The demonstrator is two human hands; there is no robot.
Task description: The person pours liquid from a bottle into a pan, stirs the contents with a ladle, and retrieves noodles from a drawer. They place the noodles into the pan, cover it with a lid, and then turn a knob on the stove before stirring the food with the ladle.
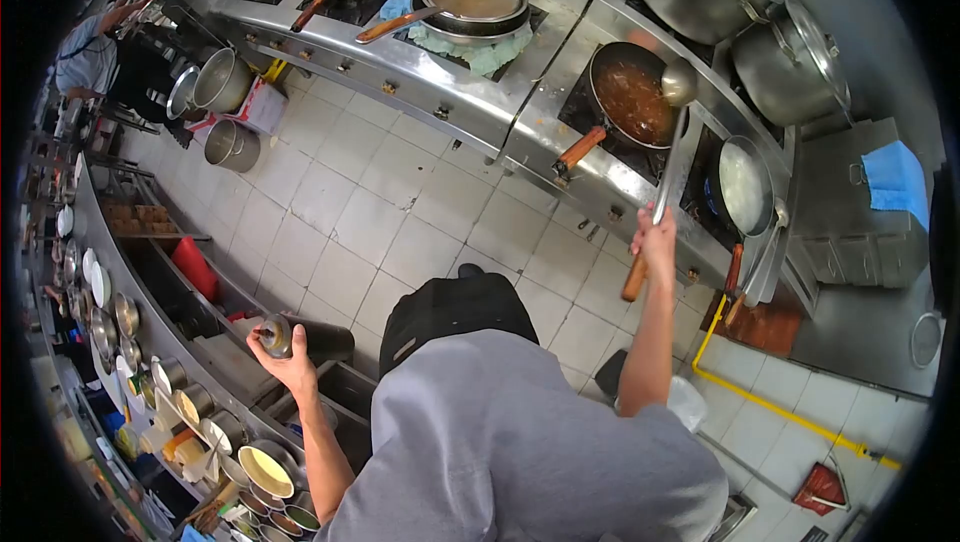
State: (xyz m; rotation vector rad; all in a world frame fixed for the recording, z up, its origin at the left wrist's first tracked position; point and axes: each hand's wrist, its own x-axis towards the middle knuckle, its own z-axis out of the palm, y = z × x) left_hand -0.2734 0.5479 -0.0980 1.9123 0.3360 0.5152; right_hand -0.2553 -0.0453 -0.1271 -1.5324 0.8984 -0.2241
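Observation:
My right hand [655, 242] grips the long metal ladle [668, 157] near its wooden handle end. The ladle's bowl [680, 82] hangs over the right rim of a black pan [625, 102] filled with brown sauce on the stove. My left hand [290, 357] is raised at the left and holds a small round metal container [274, 335] above the prep counter. My grey shirt and black cap fill the lower middle of the head view.
The steel stove line [470, 92] carries other pans, a wok of white liquid [745, 187] and big lidded pots [790, 62]. Several seasoning bowls [265, 467] line the left counter. Pots [225, 82] stand on the tiled floor. Another person [90, 52] works far left.

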